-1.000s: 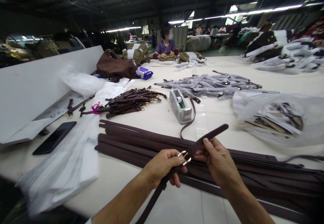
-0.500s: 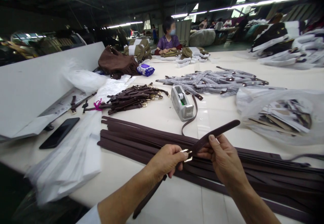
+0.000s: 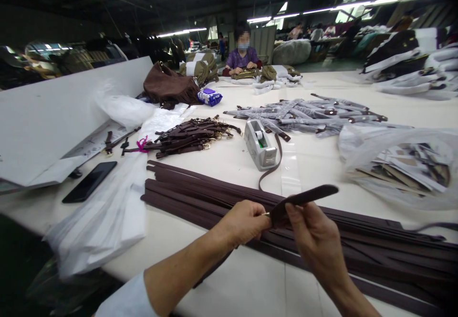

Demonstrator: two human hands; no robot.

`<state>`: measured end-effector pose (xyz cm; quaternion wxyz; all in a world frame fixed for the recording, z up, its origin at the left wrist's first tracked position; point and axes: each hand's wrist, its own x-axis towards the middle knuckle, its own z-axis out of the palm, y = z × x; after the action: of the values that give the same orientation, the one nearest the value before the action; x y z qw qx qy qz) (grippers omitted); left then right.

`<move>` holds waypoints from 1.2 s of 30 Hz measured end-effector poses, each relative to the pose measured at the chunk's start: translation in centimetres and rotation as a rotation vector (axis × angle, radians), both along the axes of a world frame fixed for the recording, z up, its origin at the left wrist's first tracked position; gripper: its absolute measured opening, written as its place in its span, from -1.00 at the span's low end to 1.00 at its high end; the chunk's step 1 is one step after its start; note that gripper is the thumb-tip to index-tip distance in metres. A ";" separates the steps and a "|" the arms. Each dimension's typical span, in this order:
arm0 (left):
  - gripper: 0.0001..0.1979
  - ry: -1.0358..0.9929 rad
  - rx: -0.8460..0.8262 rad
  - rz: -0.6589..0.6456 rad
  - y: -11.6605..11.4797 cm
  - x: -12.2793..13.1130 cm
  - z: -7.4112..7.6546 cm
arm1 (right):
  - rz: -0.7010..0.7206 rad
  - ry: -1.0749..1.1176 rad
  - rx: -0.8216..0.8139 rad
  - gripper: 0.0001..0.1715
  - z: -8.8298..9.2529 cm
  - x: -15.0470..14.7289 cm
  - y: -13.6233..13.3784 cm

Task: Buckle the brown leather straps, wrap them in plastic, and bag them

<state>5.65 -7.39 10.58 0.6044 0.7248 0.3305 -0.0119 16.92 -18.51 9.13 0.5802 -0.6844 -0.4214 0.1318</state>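
Note:
My left hand (image 3: 246, 221) is closed on the buckle end of a dark brown strap, and only a sliver of the gold buckle (image 3: 265, 214) shows past the thumb. My right hand (image 3: 315, 236) pinches the same strap (image 3: 311, 195) between thumb and fingers, its rounded tip sticking out to the right. Below my left wrist another length of dark strap hangs down, mostly behind the forearm. Under both hands lies a wide bundle of long brown strips (image 3: 193, 190), running from left to right across the table.
Beyond the strips stand a tape dispenser (image 3: 260, 145) and a pile of buckled straps (image 3: 193, 138). Plastic-wrapped straps (image 3: 304, 114) lie farther back, a plastic bag of scraps (image 3: 400, 164) right, a phone (image 3: 90, 182) left. A masked co-worker (image 3: 243, 59) sits across the table.
My right hand has come lower and slightly left, bringing the strap's tip down. The buckle, plainly visible before, is now mostly covered. The co-worker's head has turned toward the front.

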 end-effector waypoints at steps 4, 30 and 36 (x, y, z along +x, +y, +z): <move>-0.82 -0.077 0.298 -0.225 1.1 0.7 0.9 | 0.135 -0.059 -0.026 -0.86 0.8 0.1 -0.3; -0.60 -0.619 -0.288 0.713 -4.9 0.0 -6.6 | 0.504 0.523 0.036 -0.80 0.1 -0.2 1.7; -0.57 -0.603 -0.364 0.710 -4.9 0.4 -7.1 | 0.453 0.296 0.110 -0.94 2.0 -0.1 -0.8</move>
<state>6.06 -12.25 3.45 0.7565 0.4213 0.3600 0.3473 16.82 -19.31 11.13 0.6274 -0.5137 -0.4809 0.3334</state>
